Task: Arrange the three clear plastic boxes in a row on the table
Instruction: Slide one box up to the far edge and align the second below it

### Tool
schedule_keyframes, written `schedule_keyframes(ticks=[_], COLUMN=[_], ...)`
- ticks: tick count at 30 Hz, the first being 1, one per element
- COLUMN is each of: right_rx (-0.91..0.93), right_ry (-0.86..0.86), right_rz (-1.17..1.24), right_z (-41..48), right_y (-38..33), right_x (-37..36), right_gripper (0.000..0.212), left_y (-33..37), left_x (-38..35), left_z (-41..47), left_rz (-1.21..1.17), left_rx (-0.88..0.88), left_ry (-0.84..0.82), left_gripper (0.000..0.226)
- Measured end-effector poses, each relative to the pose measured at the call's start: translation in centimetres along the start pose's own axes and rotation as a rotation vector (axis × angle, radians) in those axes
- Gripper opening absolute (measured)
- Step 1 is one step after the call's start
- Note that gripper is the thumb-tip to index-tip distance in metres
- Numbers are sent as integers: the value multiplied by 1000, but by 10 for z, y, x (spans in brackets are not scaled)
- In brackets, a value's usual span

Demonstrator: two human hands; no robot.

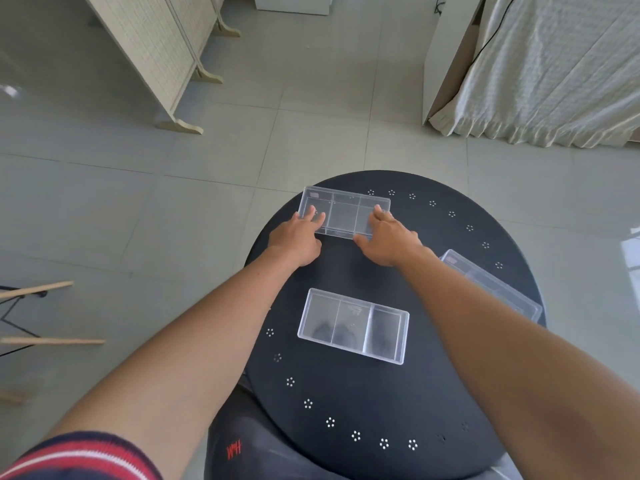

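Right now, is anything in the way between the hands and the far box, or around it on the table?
Nothing visible. Both hands, left and right, already grip the far box at its ends. The table around it is bare; the middle box and right box lie apart.

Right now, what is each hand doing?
Left hand: gripping the far clear plastic box at its left end.
Right hand: gripping its right end.
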State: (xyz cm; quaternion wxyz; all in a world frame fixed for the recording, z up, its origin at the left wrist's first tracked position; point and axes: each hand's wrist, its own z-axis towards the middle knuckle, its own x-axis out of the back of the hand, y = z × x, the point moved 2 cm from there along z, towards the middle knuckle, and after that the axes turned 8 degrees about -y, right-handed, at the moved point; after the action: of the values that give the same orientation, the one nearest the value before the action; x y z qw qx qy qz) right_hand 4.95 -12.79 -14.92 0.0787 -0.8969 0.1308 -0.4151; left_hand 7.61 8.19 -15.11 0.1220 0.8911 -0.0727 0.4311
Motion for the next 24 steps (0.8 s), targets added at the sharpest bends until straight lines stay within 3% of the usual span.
schedule_keyframes(ticks=[10, 19, 24], right_rx=[58, 117, 134], right_ry=[-37, 27, 36], right_rz=[12, 62, 66], right_z=[14, -3, -32], right_y=[5, 13, 18], right_x=[6, 3, -12], right_gripper=[89, 79, 76], left_y=[2, 5, 6], left_x=[-6, -13, -17], left_z=[-2, -12, -33], left_rz=[-12, -70, -104], left_rx=[7, 15, -140], left_ry=[9, 24, 61], left_gripper=[77, 74, 66])
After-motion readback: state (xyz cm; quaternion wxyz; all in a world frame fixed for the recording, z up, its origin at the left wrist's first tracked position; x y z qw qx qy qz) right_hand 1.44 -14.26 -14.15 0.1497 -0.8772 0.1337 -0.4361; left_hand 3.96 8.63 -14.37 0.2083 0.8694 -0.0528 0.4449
